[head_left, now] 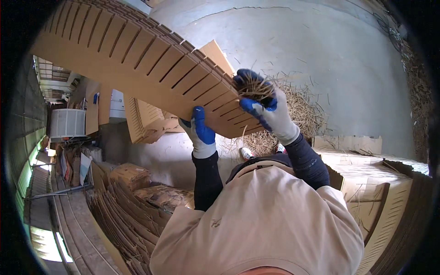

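Note:
A long stack of slotted cardboard sheets (pixel 151 73) reaches from the upper left to the middle, tilted, with a row of narrow cuts along its far edge. My left hand (pixel 201 130), in a blue-and-white work glove, is closed on its near edge, the thumb lying on the top face. At the right end of the stack my right hand (pixel 270 107), gloved alike, curls around a clump of thin cardboard strips (pixel 257 88). Its fingers are close against the sheets' edge; whether they touch is hard to tell. Below lies a heap of loose strips (pixel 300 107) on the floor.
Cut cardboard pieces (pixel 149 117) lie beyond my left hand. Stacked cardboard sheets (pixel 126 220) stand at the lower left. Slotted cardboard stacks (pixel 385 192) are at my right, with strips scattered on them. More scraps (pixel 415 96) line the far right floor.

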{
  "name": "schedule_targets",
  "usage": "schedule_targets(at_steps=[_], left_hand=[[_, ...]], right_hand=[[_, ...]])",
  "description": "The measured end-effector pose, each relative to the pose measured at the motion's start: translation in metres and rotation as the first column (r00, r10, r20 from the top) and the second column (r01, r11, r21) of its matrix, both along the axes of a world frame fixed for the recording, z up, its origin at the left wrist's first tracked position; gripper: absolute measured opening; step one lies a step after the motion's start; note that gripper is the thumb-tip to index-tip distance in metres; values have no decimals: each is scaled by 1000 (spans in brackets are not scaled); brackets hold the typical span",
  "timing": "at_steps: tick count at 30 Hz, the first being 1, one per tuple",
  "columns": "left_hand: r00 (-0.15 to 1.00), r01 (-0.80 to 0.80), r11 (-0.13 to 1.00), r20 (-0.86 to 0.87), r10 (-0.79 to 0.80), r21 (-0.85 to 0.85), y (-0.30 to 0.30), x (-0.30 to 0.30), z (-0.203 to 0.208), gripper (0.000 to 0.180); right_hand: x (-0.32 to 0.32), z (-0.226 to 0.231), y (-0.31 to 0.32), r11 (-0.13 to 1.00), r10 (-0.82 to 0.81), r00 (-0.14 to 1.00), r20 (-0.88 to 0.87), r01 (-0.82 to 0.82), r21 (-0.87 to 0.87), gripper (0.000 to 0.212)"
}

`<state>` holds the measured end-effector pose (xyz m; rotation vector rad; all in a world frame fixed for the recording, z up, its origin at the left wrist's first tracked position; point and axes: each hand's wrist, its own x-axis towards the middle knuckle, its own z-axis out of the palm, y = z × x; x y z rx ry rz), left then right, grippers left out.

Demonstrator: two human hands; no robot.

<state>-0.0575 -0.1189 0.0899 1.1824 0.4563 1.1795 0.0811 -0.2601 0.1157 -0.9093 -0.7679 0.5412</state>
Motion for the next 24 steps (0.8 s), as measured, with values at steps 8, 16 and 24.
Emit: schedule_targets(at_steps=[8,16,24], left_hand=[[999,-4,995,-38,8,95,3,-3,-16,66],[996,-45,997,82,40,57,-7,-1,-1,59],[995,-84,994,52,81,66,3,-3,-5,58]], right_hand=[[-2,-2,3,990,-133,980,145,139,-30,26],[-6,3,1,993,-96,990,-102,89,-74,18],[-5,-20,6,903,-383,854,352,427,-54,22]])
